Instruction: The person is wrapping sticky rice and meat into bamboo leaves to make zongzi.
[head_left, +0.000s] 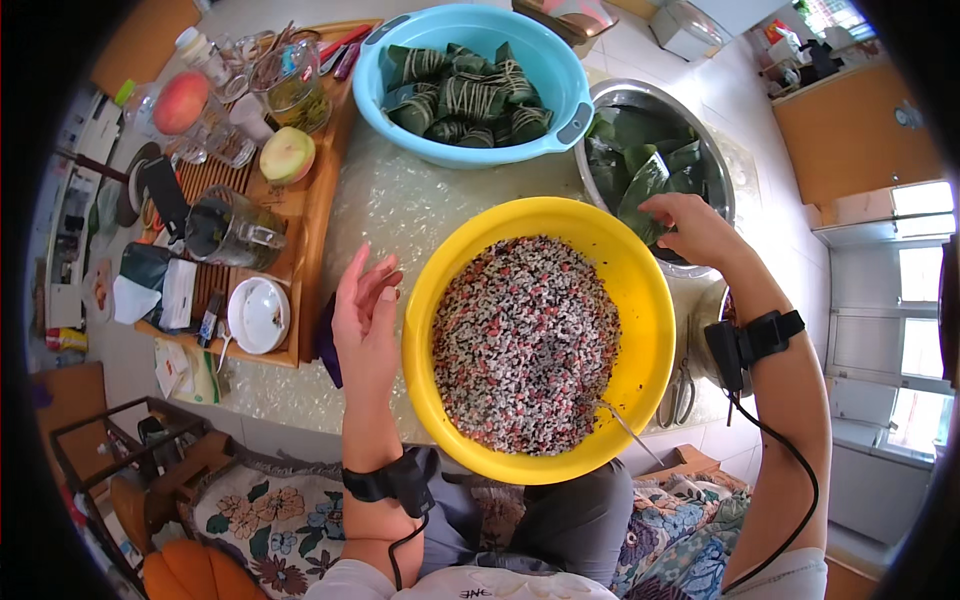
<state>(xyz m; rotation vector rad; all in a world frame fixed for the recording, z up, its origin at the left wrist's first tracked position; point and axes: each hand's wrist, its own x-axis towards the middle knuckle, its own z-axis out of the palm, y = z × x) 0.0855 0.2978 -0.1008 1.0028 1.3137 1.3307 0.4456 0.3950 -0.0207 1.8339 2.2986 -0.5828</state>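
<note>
My right hand (690, 225) reaches over the steel basin (726, 176) and pinches a wet green leaf (643, 191) between thumb and fingers. More dark green leaves (679, 142) lie in that basin. My left hand (369, 307) is raised, empty, just left of the yellow basin (645, 300), its fingers loosely apart. A mix of white and black rice with reddish beans or nuts (525, 337) fills much of the yellow basin. A metal spoon handle (630, 431) sticks out over its near right rim. Leaf-wrapped, string-tied zongzi (472, 97) sit in the blue basin (472, 154) behind.
On the left, a wooden tea tray (311, 247) carries a glass pitcher (232, 229), a white cup (259, 315), a cut fruit (287, 155) and a peach (181, 103). Scissors (679, 397) and a metal pot (705, 330) lie right of the yellow basin.
</note>
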